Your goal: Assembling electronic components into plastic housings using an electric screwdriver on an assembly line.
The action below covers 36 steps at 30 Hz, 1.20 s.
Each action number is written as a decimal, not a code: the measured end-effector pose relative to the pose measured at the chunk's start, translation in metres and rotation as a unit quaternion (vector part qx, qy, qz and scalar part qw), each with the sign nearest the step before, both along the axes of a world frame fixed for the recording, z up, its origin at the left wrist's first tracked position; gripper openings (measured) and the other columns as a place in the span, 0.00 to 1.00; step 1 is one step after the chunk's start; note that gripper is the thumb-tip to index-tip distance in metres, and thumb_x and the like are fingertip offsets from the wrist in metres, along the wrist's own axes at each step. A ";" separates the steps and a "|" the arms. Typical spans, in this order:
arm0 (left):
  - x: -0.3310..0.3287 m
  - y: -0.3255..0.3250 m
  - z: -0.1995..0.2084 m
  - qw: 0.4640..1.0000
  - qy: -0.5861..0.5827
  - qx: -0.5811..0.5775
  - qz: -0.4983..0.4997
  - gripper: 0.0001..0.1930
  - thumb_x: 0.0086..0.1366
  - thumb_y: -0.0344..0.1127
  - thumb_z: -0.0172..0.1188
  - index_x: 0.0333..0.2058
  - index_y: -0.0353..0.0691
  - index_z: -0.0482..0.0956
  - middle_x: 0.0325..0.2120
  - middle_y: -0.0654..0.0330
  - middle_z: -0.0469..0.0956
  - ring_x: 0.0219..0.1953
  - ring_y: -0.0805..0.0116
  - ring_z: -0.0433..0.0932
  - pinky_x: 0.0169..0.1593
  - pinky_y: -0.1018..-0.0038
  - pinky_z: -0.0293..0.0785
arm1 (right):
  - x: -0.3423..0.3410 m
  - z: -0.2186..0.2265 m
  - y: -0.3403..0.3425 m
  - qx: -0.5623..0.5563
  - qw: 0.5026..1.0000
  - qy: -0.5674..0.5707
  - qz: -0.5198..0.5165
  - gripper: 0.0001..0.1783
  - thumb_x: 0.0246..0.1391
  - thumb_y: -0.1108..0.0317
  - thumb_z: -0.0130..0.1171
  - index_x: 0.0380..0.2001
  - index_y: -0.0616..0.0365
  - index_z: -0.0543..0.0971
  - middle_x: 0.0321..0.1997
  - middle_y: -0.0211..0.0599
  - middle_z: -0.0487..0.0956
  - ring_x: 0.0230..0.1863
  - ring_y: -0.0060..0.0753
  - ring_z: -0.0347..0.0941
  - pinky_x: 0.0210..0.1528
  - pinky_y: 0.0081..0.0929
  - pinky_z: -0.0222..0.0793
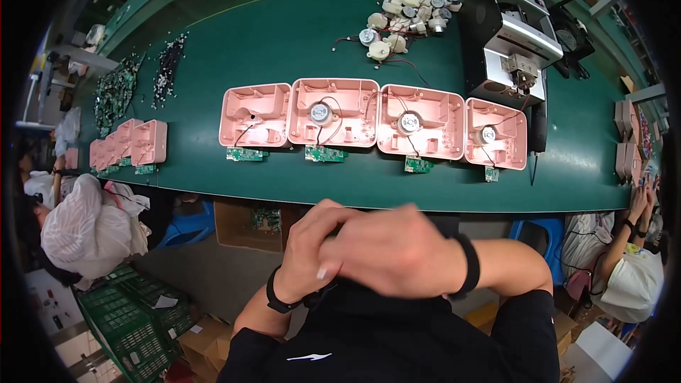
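My left hand (306,249) and my right hand (399,250) meet in front of my chest, short of the table's near edge. The left fingers are bent and pressed together, partly covered by the right hand; anything inside them is hidden. Motion smears the right hand, which lies across the left. Beyond them stands a row of several open pink plastic housings (333,89). Round silver motors (409,122) sit in three of them; the leftmost housing (255,93) has a wire but no motor showing. A green circuit board (324,154) hangs by wires at the front of each.
White gear motors (397,6) with wires are heaped at the back. A silver-and-black machine (512,39) stands at right, beside a black-handled tool (540,128). Circuit boards (115,92) and more pink housings (149,142) lie left. People sit at both sides; a carton (245,241) stands below.
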<state>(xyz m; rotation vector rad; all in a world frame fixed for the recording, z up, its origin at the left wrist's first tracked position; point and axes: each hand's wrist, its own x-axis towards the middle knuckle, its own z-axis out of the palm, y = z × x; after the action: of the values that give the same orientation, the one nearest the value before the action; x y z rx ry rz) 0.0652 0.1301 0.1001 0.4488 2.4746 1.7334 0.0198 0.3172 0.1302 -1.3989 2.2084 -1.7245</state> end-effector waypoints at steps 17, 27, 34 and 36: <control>-0.104 -0.126 0.008 0.913 0.193 -0.303 0.194 0.16 0.51 0.29 0.74 0.40 0.38 0.82 0.39 0.56 0.83 0.50 0.57 0.79 0.52 0.65 0.75 | 0.028 -0.016 0.102 0.126 0.940 -0.021 -0.316 0.25 0.44 0.84 0.67 0.49 0.67 0.77 0.36 0.40 0.81 0.31 0.28 0.78 0.34 0.22 0.74; -0.123 -0.138 -0.007 0.894 0.220 -0.368 0.128 0.20 0.47 0.31 0.75 0.41 0.39 0.81 0.47 0.54 0.79 0.54 0.53 0.76 0.54 0.62 0.73 | 0.006 -0.013 0.205 0.139 0.845 -0.080 -0.509 0.17 0.62 0.76 0.57 0.54 0.66 0.75 0.39 0.32 0.78 0.38 0.22 0.74 0.43 0.19 0.70; -0.128 -0.133 0.001 0.933 0.131 -0.298 0.155 0.32 0.47 0.26 0.73 0.54 0.36 0.74 0.47 0.52 0.79 0.51 0.54 0.77 0.55 0.64 0.72 | -0.097 -0.058 0.288 0.189 0.794 -0.090 -0.571 0.25 0.68 0.56 0.55 0.59 0.63 0.72 0.46 0.38 0.79 0.48 0.27 0.75 0.52 0.25 0.71; -0.115 -0.138 0.015 0.927 0.140 -0.306 0.167 0.33 0.49 0.25 0.72 0.56 0.35 0.73 0.48 0.51 0.79 0.52 0.55 0.77 0.57 0.64 0.71 | -0.138 -0.073 0.288 0.202 0.806 -0.139 -0.538 0.26 0.69 0.49 0.50 0.55 0.61 0.76 0.43 0.33 0.80 0.42 0.24 0.74 0.46 0.23 0.71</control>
<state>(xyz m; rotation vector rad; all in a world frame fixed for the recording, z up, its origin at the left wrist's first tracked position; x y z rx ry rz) -0.0502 -0.0075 0.1154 0.2278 3.2581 0.9041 -0.1186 0.6053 0.0570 0.3276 3.0970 -1.2335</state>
